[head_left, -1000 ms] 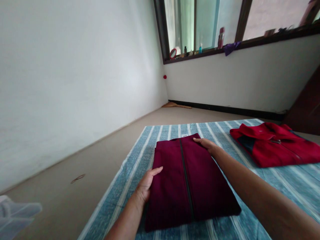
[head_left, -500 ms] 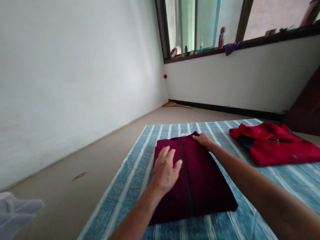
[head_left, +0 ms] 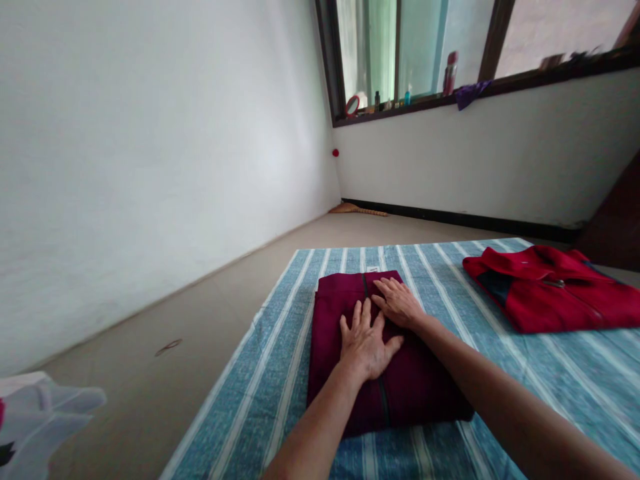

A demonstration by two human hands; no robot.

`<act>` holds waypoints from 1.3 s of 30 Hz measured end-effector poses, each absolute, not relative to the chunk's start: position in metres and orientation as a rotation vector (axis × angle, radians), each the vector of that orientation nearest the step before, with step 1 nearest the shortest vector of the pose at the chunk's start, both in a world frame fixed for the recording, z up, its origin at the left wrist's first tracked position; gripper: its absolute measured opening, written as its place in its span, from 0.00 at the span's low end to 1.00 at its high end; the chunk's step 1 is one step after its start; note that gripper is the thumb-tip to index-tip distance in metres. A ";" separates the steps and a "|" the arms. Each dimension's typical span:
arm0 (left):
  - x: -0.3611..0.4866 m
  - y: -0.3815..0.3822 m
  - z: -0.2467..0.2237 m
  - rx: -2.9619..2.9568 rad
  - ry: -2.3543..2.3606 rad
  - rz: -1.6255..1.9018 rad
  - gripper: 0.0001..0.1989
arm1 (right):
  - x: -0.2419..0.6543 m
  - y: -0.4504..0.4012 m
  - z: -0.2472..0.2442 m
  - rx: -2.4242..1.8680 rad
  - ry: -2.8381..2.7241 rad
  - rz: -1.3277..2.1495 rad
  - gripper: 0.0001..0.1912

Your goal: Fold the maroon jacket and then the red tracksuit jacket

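A folded maroon zip-up jacket [head_left: 330,360] lies on a blue and white striped sheet [head_left: 270,347], its dark zip running lengthwise down the middle. My left hand [head_left: 367,340] rests flat on the jacket with the fingers spread, covering part of the zip. Just beyond it, my right hand [head_left: 397,303] also lies on the cloth near the top edge, fingers stretched out. Neither hand grips anything. To the right sits a folded red jacket [head_left: 560,293] with dark blue parts and a zip pull, apart from both hands.
A translucent white plastic bag [head_left: 60,413] is at the lower left. On the floor lie a thin brown loop [head_left: 169,347] and a broom [head_left: 350,209] by the corner. Bottles, a round mirror [head_left: 352,105] and a purple cloth [head_left: 470,95] are on the windowsill.
My right hand has let go of the jacket's top corner and now lies flat on it. My left hand has moved right and come down onto the cloth. The top edge looks flatter.
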State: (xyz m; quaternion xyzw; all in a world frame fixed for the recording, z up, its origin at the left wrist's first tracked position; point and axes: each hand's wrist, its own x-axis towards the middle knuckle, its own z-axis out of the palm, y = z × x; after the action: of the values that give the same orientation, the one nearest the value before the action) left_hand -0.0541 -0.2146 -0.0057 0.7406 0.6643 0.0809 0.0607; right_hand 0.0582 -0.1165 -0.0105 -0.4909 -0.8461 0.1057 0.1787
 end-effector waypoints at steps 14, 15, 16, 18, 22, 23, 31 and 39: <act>-0.099 -0.182 0.014 2.044 2.277 0.183 0.33 | 0.053 -0.130 -0.011 -1.424 -2.486 0.255 0.33; -0.102 -0.179 0.008 2.020 2.263 0.149 0.34 | 0.052 -0.130 -0.016 -1.422 -2.497 0.243 0.34; -0.105 -0.178 0.004 2.012 2.253 0.134 0.35 | 0.051 -0.131 -0.020 -1.418 -2.501 0.226 0.34; -0.107 -0.176 -0.001 2.010 2.251 0.128 0.36 | 0.051 -0.130 -0.024 -1.421 -2.506 0.206 0.34; -0.102 -0.183 0.013 1.988 2.254 0.113 0.34 | 0.055 -0.132 -0.012 -1.434 -2.511 0.263 0.35; -0.099 -0.189 0.020 1.998 2.257 0.125 0.33 | 0.058 -0.136 -0.006 -1.440 -2.496 0.270 0.35; -0.051 -0.277 0.033 2.121 2.134 0.189 0.30 | 0.087 -0.217 0.010 -1.401 -2.410 0.335 0.31; -0.076 -0.279 0.021 1.831 2.047 0.847 0.23 | 0.089 -0.231 -0.022 -1.479 -2.396 0.437 0.28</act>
State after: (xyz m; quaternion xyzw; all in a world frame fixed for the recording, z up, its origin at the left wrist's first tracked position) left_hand -0.0763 -0.2786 0.0207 0.6315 0.7058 0.2920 0.1334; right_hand 0.0893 -0.2309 -0.0216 -0.5136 -0.8319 0.1516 0.1453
